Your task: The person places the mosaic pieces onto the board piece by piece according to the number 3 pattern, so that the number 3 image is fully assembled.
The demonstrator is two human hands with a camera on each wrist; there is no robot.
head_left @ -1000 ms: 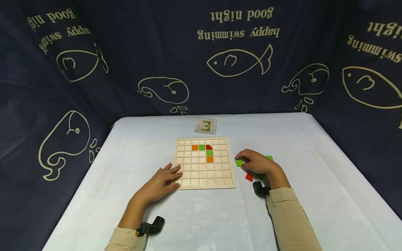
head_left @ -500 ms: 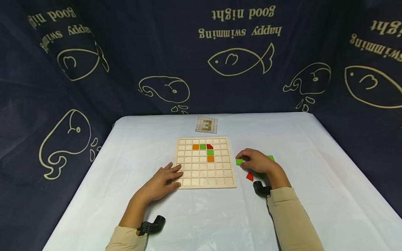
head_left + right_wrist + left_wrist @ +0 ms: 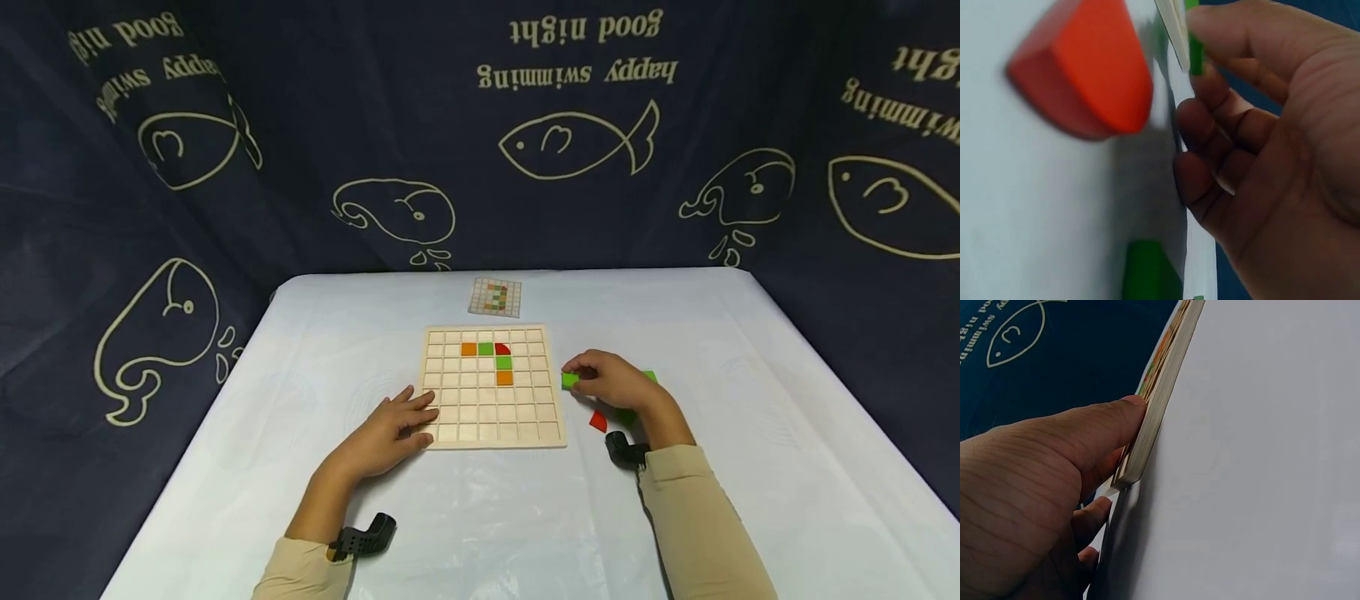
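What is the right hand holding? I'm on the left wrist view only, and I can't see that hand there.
Observer: The right hand pinches a green piece, just right of the board.
Operator: Is there a loose red piece near that hand?
Observer: Yes, a red piece with one curved side lies on the near side of it.
Operator: And what is beyond the board's far edge?
Observer: A small card showing a grid with coloured cells.
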